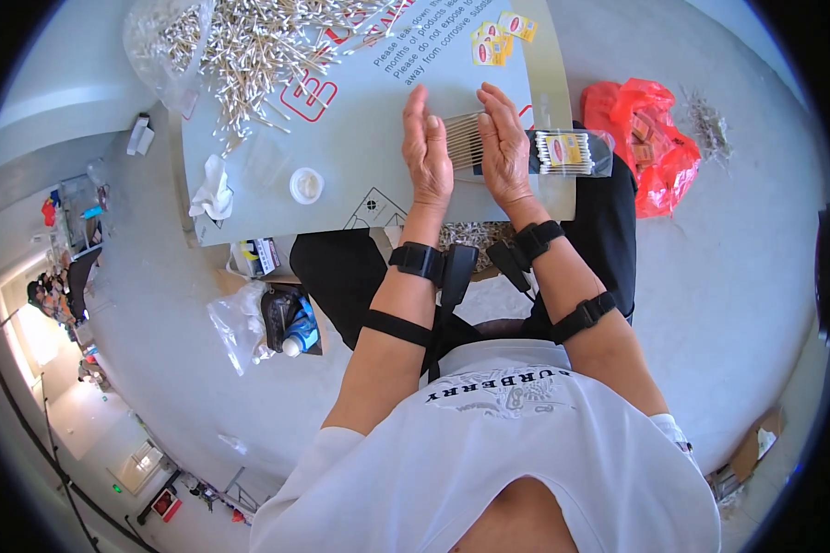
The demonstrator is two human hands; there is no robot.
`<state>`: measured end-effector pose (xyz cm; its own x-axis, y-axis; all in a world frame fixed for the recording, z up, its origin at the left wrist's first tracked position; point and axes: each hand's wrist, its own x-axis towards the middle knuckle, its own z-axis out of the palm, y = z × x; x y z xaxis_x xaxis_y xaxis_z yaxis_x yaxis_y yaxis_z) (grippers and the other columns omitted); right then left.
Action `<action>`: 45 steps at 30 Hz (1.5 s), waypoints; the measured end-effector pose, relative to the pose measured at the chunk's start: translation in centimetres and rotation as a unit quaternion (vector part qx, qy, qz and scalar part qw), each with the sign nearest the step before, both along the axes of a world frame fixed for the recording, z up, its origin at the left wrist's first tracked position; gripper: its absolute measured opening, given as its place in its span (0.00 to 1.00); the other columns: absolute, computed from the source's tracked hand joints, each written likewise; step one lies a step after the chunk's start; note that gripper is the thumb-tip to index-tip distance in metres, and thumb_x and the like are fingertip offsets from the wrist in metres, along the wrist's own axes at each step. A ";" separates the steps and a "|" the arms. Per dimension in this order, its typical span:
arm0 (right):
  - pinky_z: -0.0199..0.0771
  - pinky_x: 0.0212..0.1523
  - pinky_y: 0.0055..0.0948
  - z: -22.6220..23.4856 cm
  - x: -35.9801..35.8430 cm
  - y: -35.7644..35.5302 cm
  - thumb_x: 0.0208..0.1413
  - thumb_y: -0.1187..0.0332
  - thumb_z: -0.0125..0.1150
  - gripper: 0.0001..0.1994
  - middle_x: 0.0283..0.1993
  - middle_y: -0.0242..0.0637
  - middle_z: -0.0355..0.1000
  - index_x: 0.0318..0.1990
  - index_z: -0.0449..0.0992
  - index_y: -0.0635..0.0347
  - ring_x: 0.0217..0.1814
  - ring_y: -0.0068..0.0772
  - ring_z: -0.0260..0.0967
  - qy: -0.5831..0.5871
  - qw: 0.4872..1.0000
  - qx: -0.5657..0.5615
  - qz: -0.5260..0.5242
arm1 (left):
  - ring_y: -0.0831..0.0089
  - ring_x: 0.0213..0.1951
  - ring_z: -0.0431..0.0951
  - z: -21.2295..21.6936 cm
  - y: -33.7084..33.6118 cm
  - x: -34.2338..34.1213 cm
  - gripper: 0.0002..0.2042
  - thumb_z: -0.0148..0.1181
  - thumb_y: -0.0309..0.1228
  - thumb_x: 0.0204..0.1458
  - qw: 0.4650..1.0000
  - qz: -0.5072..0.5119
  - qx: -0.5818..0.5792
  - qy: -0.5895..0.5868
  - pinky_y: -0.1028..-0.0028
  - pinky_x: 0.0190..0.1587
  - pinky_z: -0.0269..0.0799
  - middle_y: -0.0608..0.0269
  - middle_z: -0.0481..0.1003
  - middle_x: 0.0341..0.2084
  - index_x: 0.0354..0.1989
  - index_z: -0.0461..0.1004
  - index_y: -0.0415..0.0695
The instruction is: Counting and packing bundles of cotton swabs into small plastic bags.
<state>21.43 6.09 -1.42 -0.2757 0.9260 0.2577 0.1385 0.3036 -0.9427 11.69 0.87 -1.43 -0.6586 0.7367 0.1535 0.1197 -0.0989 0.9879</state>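
A flat row of cotton swabs (pixel 463 141) lies crosswise on the table between my two hands, its sticks side by side. My left hand (pixel 427 152) stands on edge at the row's left end, with its fingers stretched forward. At the opposite end my right hand (pixel 503 147) mirrors it, fingers straight and palm turned inward. The swab tips are hidden behind the palms. Just right of my right hand is a clear bag (pixel 601 155) holding cotton swabs and a yellow card (pixel 563 147).
Loose cotton swabs (pixel 249 55) are heaped at the table's far left, beside a clear plastic bag (pixel 171 69). Yellow cards (pixel 492 44) lie at the far right. A white round container (pixel 306 185) and crumpled tissue (pixel 212 189) sit nearer. A red bag (pixel 641 147) is right of the table.
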 end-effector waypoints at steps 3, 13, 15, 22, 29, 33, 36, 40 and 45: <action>0.62 0.61 0.34 -0.2 0.6 0.5 0.63 0.71 0.49 0.14 0.60 0.49 0.65 0.53 0.70 0.67 0.60 0.47 0.65 0.000 0.999 -0.005 0.040 | 0.65 0.65 0.58 0.4 -0.2 -0.1 0.25 0.49 0.39 0.62 0.999 -0.023 -0.001 -0.040 0.65 0.66 0.51 0.52 0.60 0.62 0.63 0.59 0.37; 0.66 0.60 0.27 0.1 3.2 0.4 0.67 0.67 0.46 0.16 0.55 0.39 0.70 0.55 0.71 0.67 0.57 0.28 0.67 0.099 0.983 -0.152 -0.003 | 0.48 0.67 0.51 2.3 -3.9 -0.8 0.42 0.71 0.31 0.38 0.863 -0.187 -0.209 0.420 0.54 0.67 0.48 0.47 0.50 0.66 0.64 0.56 0.40; 0.65 0.61 0.27 -0.3 2.8 0.2 0.67 0.66 0.45 0.16 0.56 0.39 0.69 0.55 0.70 0.67 0.58 0.29 0.66 0.103 0.986 -0.134 -0.002 | 0.48 0.67 0.50 1.4 -3.0 -0.7 0.44 0.71 0.30 0.36 0.874 -0.122 -0.197 0.428 0.55 0.67 0.48 0.46 0.50 0.66 0.65 0.55 0.39; 0.60 0.62 0.29 -1.0 0.9 1.1 0.66 0.67 0.47 0.15 0.58 0.44 0.68 0.53 0.71 0.68 0.61 0.35 0.64 0.150 0.982 -0.113 -0.006 | 0.54 0.68 0.50 0.1 -1.2 0.2 0.33 0.55 0.40 0.58 0.978 -0.055 -0.075 0.185 0.60 0.68 0.46 0.46 0.50 0.66 0.67 0.50 0.38; 0.58 0.64 0.31 -1.2 0.1 -0.3 0.66 0.66 0.46 0.16 0.61 0.46 0.66 0.53 0.70 0.68 0.63 0.38 0.62 0.155 0.982 -0.110 0.002 | 0.59 0.66 0.56 0.0 0.2 2.0 0.28 0.42 0.44 0.65 0.999 -0.005 0.022 -0.033 0.63 0.67 0.50 0.48 0.58 0.63 0.65 0.54 0.36; 0.58 0.64 0.31 -0.9 1.1 -1.3 0.66 0.66 0.45 0.16 0.61 0.45 0.66 0.53 0.70 0.68 0.62 0.38 0.63 0.125 0.987 -0.098 -0.025 | 0.59 0.65 0.58 0.0 -0.4 1.5 0.27 0.42 0.43 0.64 0.998 -0.037 0.020 -0.043 0.63 0.66 0.50 0.48 0.59 0.63 0.64 0.56 0.36; 0.61 0.61 0.28 -0.6 1.7 -1.0 0.67 0.64 0.45 0.17 0.60 0.42 0.66 0.54 0.70 0.69 0.61 0.33 0.63 0.186 0.969 -0.155 -0.041 | 0.61 0.65 0.58 0.1 -0.8 1.4 0.26 0.44 0.41 0.64 0.998 -0.040 0.025 -0.031 0.64 0.67 0.50 0.50 0.60 0.63 0.64 0.57 0.36; 0.64 0.60 0.27 0.0 3.4 0.1 0.67 0.63 0.47 0.18 0.56 0.41 0.69 0.55 0.70 0.70 0.58 0.29 0.65 0.234 0.943 -0.234 -0.017 | 0.62 0.65 0.58 0.3 -1.3 1.3 0.25 0.45 0.40 0.63 0.998 -0.043 0.034 -0.016 0.64 0.67 0.50 0.52 0.61 0.63 0.64 0.58 0.37; 0.67 0.58 0.25 1.6 6.7 2.2 0.64 0.68 0.51 0.16 0.55 0.39 0.69 0.54 0.70 0.69 0.55 0.28 0.67 0.218 0.960 -0.176 0.010 | 0.60 0.67 0.55 0.5 -3.2 -0.7 0.29 0.53 0.41 0.60 0.994 -0.087 -0.023 0.057 0.61 0.69 0.46 0.52 0.57 0.65 0.65 0.57 0.39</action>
<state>28.10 8.27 0.13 -0.2309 0.9726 0.0251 -0.2949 -0.0453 -0.9545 10.97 -2.33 -0.98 -0.5014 0.8456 0.1835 0.2157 -0.0832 0.9729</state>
